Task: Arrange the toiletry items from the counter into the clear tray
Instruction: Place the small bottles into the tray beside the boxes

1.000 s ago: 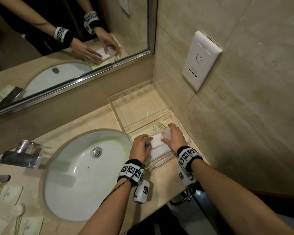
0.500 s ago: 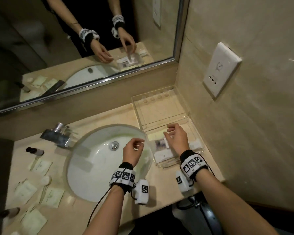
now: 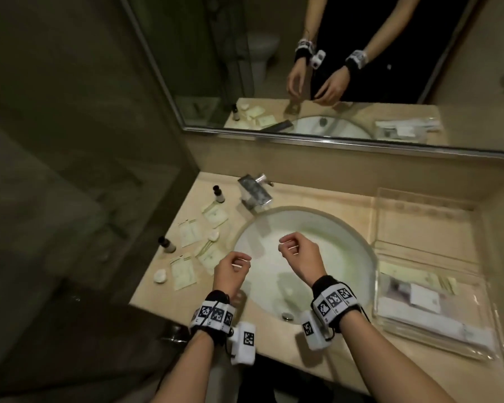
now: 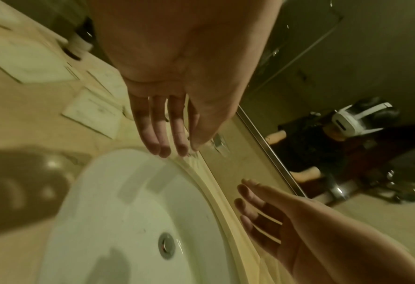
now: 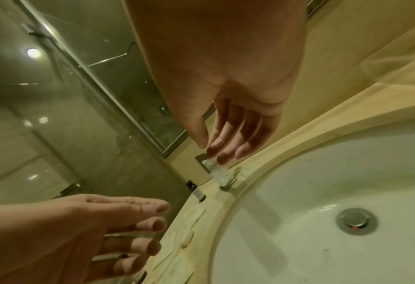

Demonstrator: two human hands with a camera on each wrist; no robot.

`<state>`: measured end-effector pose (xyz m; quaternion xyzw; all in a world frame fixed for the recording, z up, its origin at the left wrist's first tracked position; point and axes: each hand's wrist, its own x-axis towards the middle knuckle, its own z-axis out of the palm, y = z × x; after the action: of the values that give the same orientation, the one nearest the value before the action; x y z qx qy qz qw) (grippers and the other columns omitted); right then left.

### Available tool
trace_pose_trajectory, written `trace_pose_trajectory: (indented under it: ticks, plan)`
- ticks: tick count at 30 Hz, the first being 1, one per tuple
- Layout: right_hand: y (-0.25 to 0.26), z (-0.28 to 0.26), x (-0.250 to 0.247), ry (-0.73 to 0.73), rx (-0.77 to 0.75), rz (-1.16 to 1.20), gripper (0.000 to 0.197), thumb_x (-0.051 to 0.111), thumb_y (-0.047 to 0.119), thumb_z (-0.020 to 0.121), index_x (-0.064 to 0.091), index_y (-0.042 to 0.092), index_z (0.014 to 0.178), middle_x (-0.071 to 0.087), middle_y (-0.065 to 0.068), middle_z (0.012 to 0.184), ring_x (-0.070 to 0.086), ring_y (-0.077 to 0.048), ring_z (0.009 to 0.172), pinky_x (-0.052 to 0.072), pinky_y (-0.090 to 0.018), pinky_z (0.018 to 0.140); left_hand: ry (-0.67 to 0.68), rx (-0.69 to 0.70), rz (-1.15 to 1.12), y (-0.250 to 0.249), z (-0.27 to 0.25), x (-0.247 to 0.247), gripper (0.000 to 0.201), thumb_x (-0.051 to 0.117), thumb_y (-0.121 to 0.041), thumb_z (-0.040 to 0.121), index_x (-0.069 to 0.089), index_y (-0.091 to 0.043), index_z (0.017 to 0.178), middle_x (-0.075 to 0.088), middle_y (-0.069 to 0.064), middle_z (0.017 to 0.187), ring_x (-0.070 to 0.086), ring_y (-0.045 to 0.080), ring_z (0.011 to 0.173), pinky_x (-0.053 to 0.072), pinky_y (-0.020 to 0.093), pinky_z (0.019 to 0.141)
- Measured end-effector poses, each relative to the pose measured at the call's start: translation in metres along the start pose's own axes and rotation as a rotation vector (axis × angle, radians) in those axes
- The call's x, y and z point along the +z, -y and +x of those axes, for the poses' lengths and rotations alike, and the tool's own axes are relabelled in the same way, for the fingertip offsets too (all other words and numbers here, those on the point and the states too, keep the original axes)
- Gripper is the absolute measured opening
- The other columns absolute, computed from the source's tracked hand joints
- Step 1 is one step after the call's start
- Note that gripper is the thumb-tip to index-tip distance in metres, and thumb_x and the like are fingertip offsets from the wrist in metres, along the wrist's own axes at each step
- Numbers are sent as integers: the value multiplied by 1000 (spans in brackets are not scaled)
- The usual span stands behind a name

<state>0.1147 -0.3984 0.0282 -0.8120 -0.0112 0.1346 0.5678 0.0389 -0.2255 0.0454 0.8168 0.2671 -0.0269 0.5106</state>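
Note:
My left hand [image 3: 240, 261] and right hand [image 3: 287, 247] hover side by side over the sink, both holding nothing. The wrist views show the left hand's fingers [image 4: 175, 146] and the right hand's fingers [image 5: 213, 148] relaxed and nearly straight. The clear tray [image 3: 477, 341] lies on the counter at the right, well apart from both hands, with flat packets [image 3: 425, 298] in it. Left of the sink lie several pale sachets [image 3: 184, 271], two small dark-capped bottles [image 3: 218, 194] [image 3: 167, 244] and two small white round items [image 3: 160, 276]. My left hand is the nearer one to them.
The white basin [image 3: 346, 242] fills the middle of the counter, with a chrome faucet [image 3: 255, 193] behind it. The tray's clear lid [image 3: 419, 219] stands open against the right wall. A mirror [image 3: 274, 53] runs along the back; a glass partition borders the left.
Both hands let go of the white packet in the tray and moved left to above the sink. My view swung left, bringing the sachets and bottles into sight.

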Motion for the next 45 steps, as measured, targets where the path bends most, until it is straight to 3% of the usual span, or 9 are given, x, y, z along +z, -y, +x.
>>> trace_pose_trajectory:
  ticks: [3,12,18,22,25,30,35,41,45]
  plan:
    - [14,13,34,58,-5,-14,9,63,14,85,66,17,92,67,-1,82,60,-15,68,51,-25,68,-100,-40,-33,13,17,-32,13,63,-4,83,66,-17,85,64,2,77,60,20,71,52,31,69]
    - [55,98,146,82,-22,-103,14,67,14,87,65,10,100,66,-1,87,58,-8,68,42,-9,60,-415,-297,-66,63,97,-132,38,79,-12,74,41,-14,74,59,8,84,59,28,82,44,30,73]
    - [60,162,205,22,75,-147,35,76,19,82,58,10,111,64,-2,100,65,-22,89,55,-36,83,-444,-359,-78,99,138,-168,63,89,-9,57,44,-13,101,53,11,109,58,28,90,53,41,84]
    - [58,196,229,-32,134,-189,47,77,19,81,53,9,120,61,-7,111,63,-27,102,51,-41,93,-358,-335,-31,112,153,-174,53,86,-7,62,61,-12,108,56,8,111,57,23,98,50,34,87]
    - [55,216,237,-51,153,-223,57,78,20,81,49,8,128,56,-15,124,62,-30,107,50,-39,95,-346,-281,-34,117,161,-174,35,81,-3,69,69,-10,101,58,6,109,58,19,98,48,27,86]
    - [54,237,247,-42,135,-322,51,74,21,83,55,12,130,51,-18,130,60,-33,110,46,-38,101,-332,-261,-41,116,168,-176,25,77,-6,74,72,-10,98,60,-3,102,59,18,100,50,36,95]
    - [56,235,245,-75,90,-309,37,73,17,84,65,5,119,59,-14,123,62,-32,107,48,-39,99,-374,-157,-60,103,172,-180,21,77,-9,76,72,-9,96,62,-1,101,58,8,81,45,11,70]
    - [76,196,213,-75,-142,-288,35,73,29,85,68,11,115,65,-6,113,59,-14,97,50,-35,95,-360,-1,-83,60,173,-164,21,78,-15,76,74,-11,96,64,-3,95,58,-6,73,41,-3,64]
    - [94,158,170,-70,-304,-202,30,71,36,86,68,19,110,65,5,106,60,-10,95,51,-27,88,-345,91,-136,16,163,-136,20,79,-21,75,74,-16,94,66,-6,93,62,-7,76,46,6,72]
